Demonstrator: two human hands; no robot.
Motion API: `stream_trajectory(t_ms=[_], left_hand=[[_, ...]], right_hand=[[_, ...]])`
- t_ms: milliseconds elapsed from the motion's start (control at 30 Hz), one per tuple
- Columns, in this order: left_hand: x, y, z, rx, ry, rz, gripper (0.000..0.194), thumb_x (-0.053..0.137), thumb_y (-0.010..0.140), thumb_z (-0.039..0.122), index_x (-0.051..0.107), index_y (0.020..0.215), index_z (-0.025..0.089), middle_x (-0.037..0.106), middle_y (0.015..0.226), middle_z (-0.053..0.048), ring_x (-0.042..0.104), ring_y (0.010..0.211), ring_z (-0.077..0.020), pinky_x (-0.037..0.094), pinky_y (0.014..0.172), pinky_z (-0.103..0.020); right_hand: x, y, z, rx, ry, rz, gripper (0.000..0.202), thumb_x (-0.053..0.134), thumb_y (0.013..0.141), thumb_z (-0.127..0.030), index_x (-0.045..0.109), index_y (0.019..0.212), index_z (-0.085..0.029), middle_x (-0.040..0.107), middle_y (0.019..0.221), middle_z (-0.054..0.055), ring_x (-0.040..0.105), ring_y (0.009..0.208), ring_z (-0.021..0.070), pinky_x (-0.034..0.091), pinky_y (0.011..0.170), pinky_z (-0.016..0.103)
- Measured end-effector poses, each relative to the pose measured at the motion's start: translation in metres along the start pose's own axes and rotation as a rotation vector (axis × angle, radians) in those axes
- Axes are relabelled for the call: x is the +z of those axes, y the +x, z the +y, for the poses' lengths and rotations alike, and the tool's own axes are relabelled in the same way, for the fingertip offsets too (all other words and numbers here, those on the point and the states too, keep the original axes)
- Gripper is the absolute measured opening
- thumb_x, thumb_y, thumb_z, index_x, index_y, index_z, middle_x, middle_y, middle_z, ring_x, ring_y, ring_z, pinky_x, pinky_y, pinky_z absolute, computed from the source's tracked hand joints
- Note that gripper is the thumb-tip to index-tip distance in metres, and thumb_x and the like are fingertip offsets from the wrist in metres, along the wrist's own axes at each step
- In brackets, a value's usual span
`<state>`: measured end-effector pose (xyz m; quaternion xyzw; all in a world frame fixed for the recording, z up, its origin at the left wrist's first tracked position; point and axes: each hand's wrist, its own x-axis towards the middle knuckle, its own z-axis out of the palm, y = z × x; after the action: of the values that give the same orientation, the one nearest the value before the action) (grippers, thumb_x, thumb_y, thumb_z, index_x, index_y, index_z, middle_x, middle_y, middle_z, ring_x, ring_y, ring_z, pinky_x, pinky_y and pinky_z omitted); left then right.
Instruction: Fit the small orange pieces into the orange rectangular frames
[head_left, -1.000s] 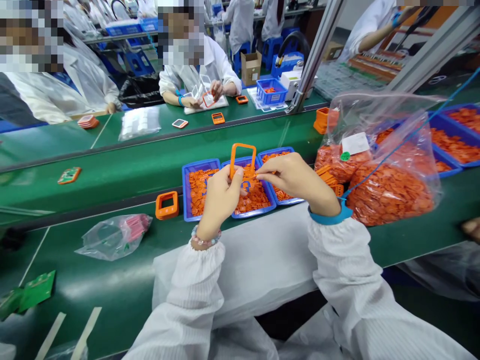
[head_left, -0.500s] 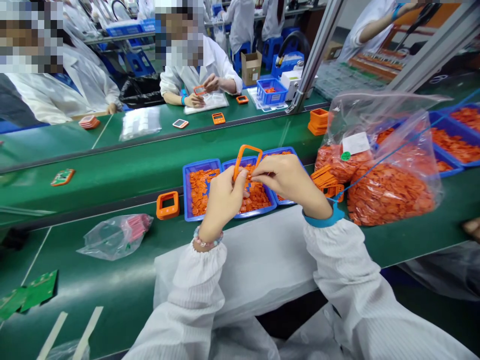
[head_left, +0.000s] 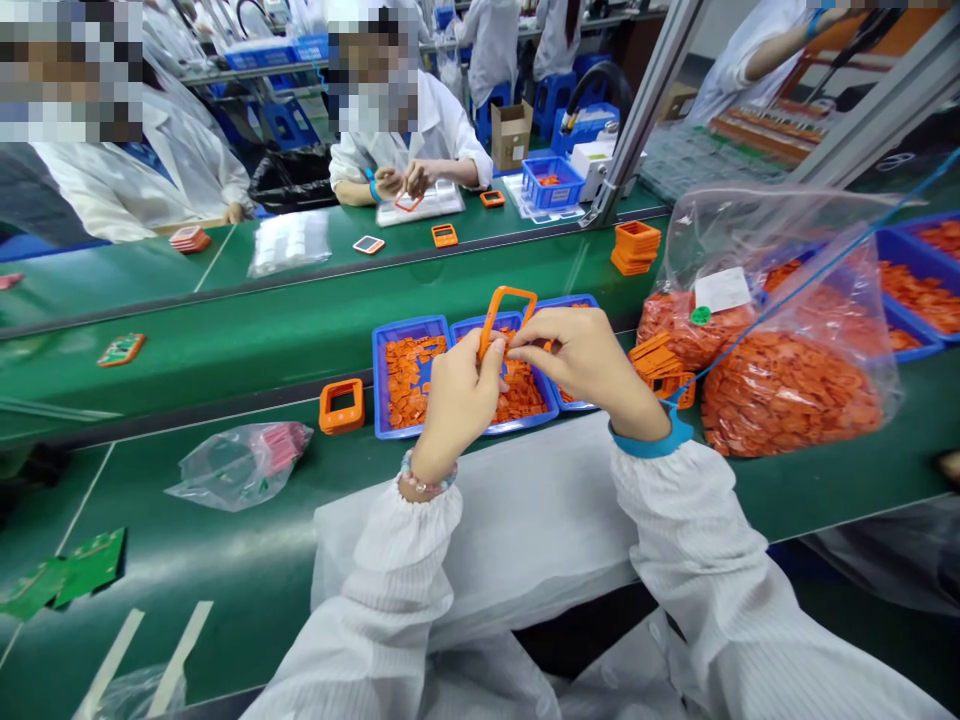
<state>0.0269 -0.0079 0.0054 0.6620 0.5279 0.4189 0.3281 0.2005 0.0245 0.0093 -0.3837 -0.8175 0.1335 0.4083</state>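
Note:
My left hand [head_left: 466, 392] is closed on an orange plastic frame [head_left: 487, 325], gripping its lower left side so that the open rectangle stands upright. At the frame's right side, my right hand [head_left: 581, 352] has thumb and forefinger pinched together. Whatever lies between those fingertips is too small to make out. Both hands are over a row of blue trays [head_left: 379, 395] filled with small orange pieces [head_left: 405, 385]; the hands hide part of the middle and right trays. Below my wrists a white sheet [head_left: 540, 510] covers the bench edge.
Stacked orange frames [head_left: 342, 406] stand left of the trays, near a plastic bag with pink pieces [head_left: 281, 447]. Large bags of orange pieces [head_left: 795, 390] sit at right. A blue cord [head_left: 795, 285] runs from my right wristband. Across the green belt, a co-worker's hands [head_left: 412, 180] hold another frame.
The view has shifted slightly, moving the scene a little rightward. My hands keep nearly the same hold at the frame. The co-worker opposite has lowered and turned the frame in their hands.

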Motion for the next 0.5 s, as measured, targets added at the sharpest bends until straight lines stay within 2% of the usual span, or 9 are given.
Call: stream_trajectory(t_ms=[367,500], left_hand=[[-0.0033,-0.0001,0.0011,0.001,-0.025,0.021,0.022,0.051,0.099,0.036,0.065,0.095,0.019,0.066,0.055,0.004,0.064,0.050,-0.0141,0.045,0.055,-0.024],[-0.0090,-0.0003,0.0066,-0.034,-0.170,0.008,0.024,0.052,0.099,0.038,0.065,0.098,0.018,0.063,0.049,0.004,0.055,0.038,-0.0121,0.038,0.043,-0.022]], right_hand=[[0.0003,0.0004,0.0000,0.001,0.017,-0.005,0.012,0.070,0.087,-0.011,0.077,0.081,-0.018,0.074,0.078,0.002,0.063,0.071,0.0141,0.042,0.068,0.028],[0.0061,0.0016,-0.0068,0.050,0.172,0.117,0.012,0.075,0.086,-0.020,0.074,0.074,-0.019,0.072,0.076,0.002,0.062,0.070,0.0137,0.047,0.068,0.027]])
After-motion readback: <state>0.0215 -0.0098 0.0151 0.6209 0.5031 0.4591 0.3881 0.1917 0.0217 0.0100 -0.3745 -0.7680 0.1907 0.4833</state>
